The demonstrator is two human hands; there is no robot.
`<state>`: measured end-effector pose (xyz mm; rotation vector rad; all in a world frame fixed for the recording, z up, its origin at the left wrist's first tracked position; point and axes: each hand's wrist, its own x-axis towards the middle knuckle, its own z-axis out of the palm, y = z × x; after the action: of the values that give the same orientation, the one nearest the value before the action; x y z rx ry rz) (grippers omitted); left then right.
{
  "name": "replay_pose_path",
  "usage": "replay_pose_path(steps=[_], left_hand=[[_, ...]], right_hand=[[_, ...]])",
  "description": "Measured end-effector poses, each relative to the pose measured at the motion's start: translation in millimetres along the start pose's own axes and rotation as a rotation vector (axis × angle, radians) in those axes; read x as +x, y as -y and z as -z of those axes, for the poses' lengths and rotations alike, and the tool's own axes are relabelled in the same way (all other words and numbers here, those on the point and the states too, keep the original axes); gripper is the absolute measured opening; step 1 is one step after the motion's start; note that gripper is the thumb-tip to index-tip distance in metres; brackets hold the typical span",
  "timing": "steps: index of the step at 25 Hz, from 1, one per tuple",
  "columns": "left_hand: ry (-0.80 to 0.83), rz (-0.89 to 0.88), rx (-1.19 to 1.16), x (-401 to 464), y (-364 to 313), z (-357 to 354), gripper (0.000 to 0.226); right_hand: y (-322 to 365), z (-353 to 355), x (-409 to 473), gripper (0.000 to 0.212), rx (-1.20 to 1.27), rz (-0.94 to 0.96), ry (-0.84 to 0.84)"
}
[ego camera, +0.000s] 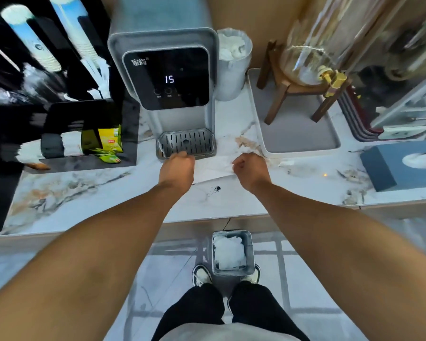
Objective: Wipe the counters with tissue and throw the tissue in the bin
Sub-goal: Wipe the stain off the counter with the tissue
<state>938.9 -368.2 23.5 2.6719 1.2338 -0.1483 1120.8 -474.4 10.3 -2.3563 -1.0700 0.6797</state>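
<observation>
A white tissue (213, 167) is stretched flat between my two hands over the marble counter (89, 193). My left hand (178, 168) grips its left edge, my right hand (250, 168) grips its right edge. A brown stain (247, 142) marks the counter just beyond the tissue, and small dark crumbs (215, 189) lie just in front of it. On the floor below the counter edge, by my feet, stands a grey bin (233, 253) with white tissue inside. A blue tissue box (401, 164) sits at the right.
A grey water dispenser (166, 77) with a drip tray (186, 143) stands right behind my hands. A white tray (295, 134) carries a glass drink dispenser on a wooden stand (312, 65). A lined container (234, 62), yellow tea packets (106, 141) and cup stacks (32, 38) stand behind.
</observation>
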Motion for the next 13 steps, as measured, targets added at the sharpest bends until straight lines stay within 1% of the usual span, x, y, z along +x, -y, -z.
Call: replay_pose_path(steps=[4,6,10,13], left_hand=[[0.001,0.061,-0.074,2.9,7.1,-11.7,0.018],[0.013,0.067,-0.098,6.3,5.8,-18.6,0.017],[0.035,0.077,-0.102,9.4,8.6,-37.9,0.018],[0.006,0.071,-0.126,12.2,10.9,-52.6,0.019]], right_hand=[[0.2,-13.9,7.4,0.024,-0.036,0.000,-0.012],[-4.8,-18.6,10.7,0.021,-0.046,-0.017,-0.027],[-20.9,-30.2,17.2,0.018,-0.067,0.018,0.023],[-32.3,-40.6,19.4,0.016,-0.068,0.035,0.011]])
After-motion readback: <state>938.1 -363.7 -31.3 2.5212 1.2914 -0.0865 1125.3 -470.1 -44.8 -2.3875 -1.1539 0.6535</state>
